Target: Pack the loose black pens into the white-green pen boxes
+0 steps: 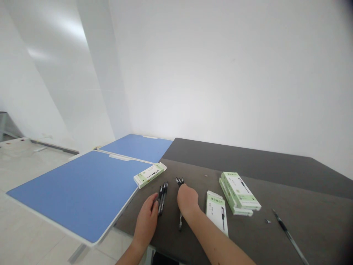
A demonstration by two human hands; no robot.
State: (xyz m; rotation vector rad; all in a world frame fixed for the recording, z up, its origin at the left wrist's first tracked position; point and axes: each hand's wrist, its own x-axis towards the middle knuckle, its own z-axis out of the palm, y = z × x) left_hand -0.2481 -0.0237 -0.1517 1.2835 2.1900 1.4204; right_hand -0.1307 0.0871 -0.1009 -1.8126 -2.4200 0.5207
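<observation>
My left hand is at the near side of the dark table, its fingers curled against a bundle of black-capped clear pens. Part of its grip is hidden by the hand itself. Just to the right, my right hand is closed over a second group of pens; their dark ends stick out beyond the fist, and one clear barrel shows below it. A white-and-green pen box lies beyond my left hand with an end flap out. Another pen box lies beside my right forearm, partly covered by it.
Two stacked pen boxes rest farther right on the dark table. A single pen lies at the right, near a small scrap. Blue-topped tables adjoin on the left. A white wall stands behind.
</observation>
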